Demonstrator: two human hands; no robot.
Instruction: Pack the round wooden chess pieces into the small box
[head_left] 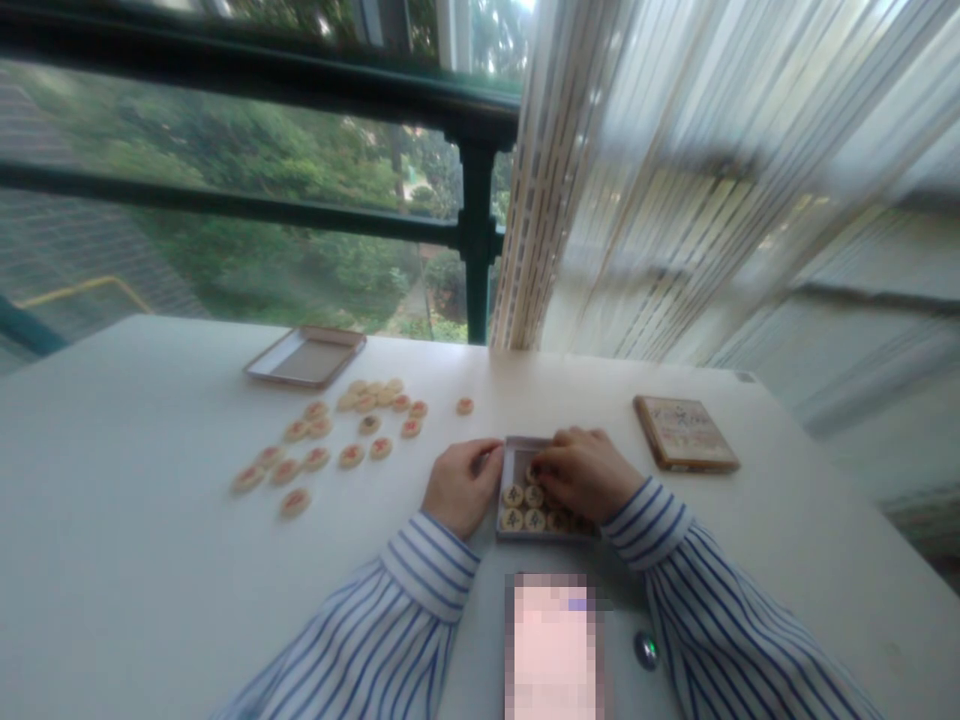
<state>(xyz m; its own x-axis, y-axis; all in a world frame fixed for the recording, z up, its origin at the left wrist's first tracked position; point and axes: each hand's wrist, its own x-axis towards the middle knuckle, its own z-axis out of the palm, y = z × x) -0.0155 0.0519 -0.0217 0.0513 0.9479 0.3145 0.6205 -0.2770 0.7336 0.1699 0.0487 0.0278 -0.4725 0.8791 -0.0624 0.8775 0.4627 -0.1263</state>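
On the left side of the white table, loose round discs are spread in a bent band, many of them red-marked; being round, no long axis is offered by them. They are set left and far-left of the left hand, which is placed nearer to them than the other. Beyond them, the far edge is bordered by a shallow tray. Between this group and the left hand, a stretch of tabletop is left for moving, and a lone disc is set farther off. The left hand is loosely bent, its thumb laid at the left wall of a small box; whether the wall is gripped cannot be told. In the box's near part, black-marked discs are laid in rows, and floor is seen in its far-left corner. Another disc is partly covered by the curled fingers of the right hand; whether it is pinched or merely touched cannot be told. Farther right, a brown case is placed apart from that hand.
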